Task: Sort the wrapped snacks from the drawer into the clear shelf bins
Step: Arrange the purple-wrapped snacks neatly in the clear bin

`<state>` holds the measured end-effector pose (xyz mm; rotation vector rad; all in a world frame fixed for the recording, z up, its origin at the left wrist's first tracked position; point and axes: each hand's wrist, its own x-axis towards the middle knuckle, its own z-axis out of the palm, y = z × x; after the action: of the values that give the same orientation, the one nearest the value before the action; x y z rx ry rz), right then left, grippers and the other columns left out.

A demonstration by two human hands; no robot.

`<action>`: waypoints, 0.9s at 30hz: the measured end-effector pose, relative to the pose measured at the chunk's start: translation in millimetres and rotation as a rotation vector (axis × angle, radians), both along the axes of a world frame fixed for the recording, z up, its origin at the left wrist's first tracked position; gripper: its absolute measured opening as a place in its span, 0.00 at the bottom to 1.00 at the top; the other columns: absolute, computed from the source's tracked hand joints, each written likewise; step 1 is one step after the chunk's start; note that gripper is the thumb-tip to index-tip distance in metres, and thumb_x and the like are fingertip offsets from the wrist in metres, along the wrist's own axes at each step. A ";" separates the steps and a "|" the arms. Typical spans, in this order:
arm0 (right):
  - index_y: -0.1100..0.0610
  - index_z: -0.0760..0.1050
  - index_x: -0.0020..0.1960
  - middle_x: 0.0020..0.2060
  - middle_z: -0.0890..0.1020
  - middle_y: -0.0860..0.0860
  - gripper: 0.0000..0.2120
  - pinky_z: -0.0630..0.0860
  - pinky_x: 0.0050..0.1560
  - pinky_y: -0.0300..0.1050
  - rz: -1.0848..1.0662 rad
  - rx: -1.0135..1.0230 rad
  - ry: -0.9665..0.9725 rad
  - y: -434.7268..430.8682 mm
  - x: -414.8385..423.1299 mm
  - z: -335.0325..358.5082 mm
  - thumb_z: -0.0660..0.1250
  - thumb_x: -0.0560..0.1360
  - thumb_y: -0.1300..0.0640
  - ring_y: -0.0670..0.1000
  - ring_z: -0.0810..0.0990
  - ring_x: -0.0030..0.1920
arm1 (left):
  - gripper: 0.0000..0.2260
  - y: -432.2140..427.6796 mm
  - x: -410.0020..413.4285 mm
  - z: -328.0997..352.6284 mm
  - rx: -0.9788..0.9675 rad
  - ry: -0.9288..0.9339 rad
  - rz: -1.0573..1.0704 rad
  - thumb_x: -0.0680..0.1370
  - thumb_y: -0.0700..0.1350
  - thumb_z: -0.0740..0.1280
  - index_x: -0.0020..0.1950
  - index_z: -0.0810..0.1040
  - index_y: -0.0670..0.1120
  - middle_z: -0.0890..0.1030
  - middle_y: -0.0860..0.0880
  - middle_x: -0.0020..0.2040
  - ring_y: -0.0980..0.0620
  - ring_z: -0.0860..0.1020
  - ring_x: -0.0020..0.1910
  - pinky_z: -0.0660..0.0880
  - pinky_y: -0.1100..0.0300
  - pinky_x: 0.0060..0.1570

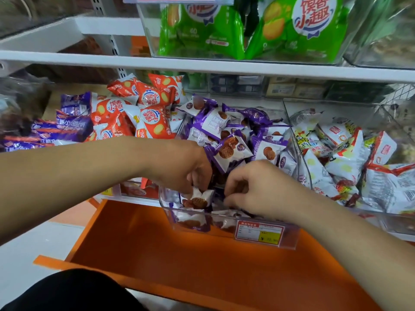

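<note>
1. Judging by the pile, lay the purple packets [226,151] low in the clear bin [165,205], so none slides over the front wall into the orange drawer [179,254] at 6 o'clock.
2. The left hand [190,171] reaches in from 9 o'clock, its curled fingers pinching one packet [198,199].
3. The right hand [253,187] comes from 4 o'clock with fingers curled down; whether they grip something, I cannot tell.

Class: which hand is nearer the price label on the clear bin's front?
Right. The right hand sits just above the price label; the left hand, pinching a snack packet, is farther up and left.
</note>
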<state>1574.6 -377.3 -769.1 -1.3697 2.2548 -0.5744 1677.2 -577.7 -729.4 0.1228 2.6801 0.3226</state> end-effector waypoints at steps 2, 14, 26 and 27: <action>0.47 0.85 0.46 0.41 0.82 0.39 0.03 0.80 0.47 0.40 -0.025 -0.129 -0.008 -1.0 4.7 4.2 0.76 0.75 0.54 0.39 0.81 0.42 | 0.12 -2.6 2.0 3.0 0.005 -0.023 0.000 0.76 0.49 0.76 0.58 0.84 0.57 0.84 0.62 0.52 0.66 0.81 0.49 0.78 0.67 0.49; 0.68 0.79 0.60 0.53 0.81 0.67 0.15 0.76 0.37 0.32 0.152 0.184 -0.366 -16.0 23.0 1.5 0.60 0.83 0.58 0.52 0.78 0.42 | 0.07 -5.0 17.6 -6.1 -0.175 0.096 -0.132 0.76 0.55 0.72 0.53 0.83 0.60 0.78 0.61 0.54 0.56 0.77 0.55 0.78 0.52 0.51; 0.49 0.81 0.57 0.45 0.85 0.48 0.23 0.84 0.44 0.45 -0.070 -0.022 -0.201 0.2 -0.9 13.0 0.57 0.73 0.69 0.41 0.84 0.42 | 0.13 10.3 13.4 4.0 -0.131 0.019 -0.099 0.82 0.46 0.67 0.63 0.83 0.59 0.83 0.62 0.58 0.64 0.78 0.50 0.73 0.67 0.50; 0.50 0.80 0.60 0.46 0.84 0.47 0.24 0.82 0.41 0.40 -0.064 -0.011 -0.161 1.7 -3.2 15.1 0.58 0.73 0.70 0.39 0.83 0.42 | 0.14 11.7 14.6 2.1 -0.130 0.005 -0.102 0.82 0.45 0.67 0.64 0.82 0.59 0.83 0.61 0.59 0.62 0.79 0.52 0.75 0.65 0.52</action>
<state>1571.4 -375.6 -754.1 -1.2147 2.1747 -0.6942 1691.8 -566.0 -727.3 0.2205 2.6796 0.1153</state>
